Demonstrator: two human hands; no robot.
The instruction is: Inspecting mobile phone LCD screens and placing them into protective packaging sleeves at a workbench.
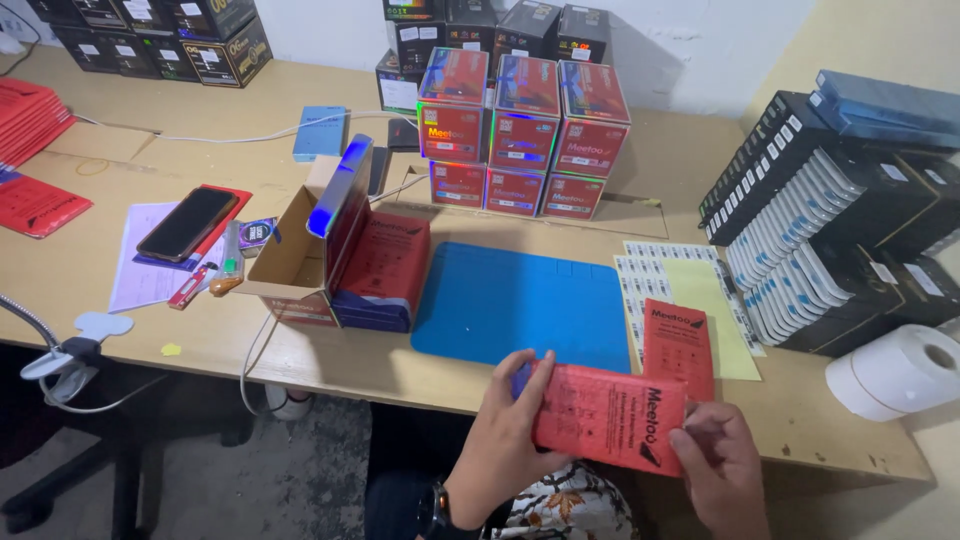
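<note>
A flat red packet [608, 417] is held crosswise over the near edge of the table [330, 365], in front of the person's lap. It is gripped at both short ends: the left hand [505, 440] is closed around the left end, fingers curled over the top face and a small blue part showing just above the fingertips; the right hand [722, 465] is pinched on the lower right corner, thumb lying on the printed face. The packet thus spans the gap between the two hands and is tilted slightly down to the right. A dark watch [436, 505] is seen on the left wrist.

A second red packet [679, 345] is noted just behind the held one, lying flat on the table, partly on a yellow sheet [715, 320] and beside sheets of small labels [640, 285]. A blue mat [520, 300] is laid directly ahead of the hands. To its left an open cardboard box [295, 270] is placed, with red and blue packets [385, 270] standing against its side. Further left a dark phone [187, 224] is rested on papers. Behind the mat, red cartons [522, 130] are stacked in two tiers. At the right, rows of black and white boxes [810, 240] are ranged, and a white tape roll [895, 370] is set near the table corner
</note>
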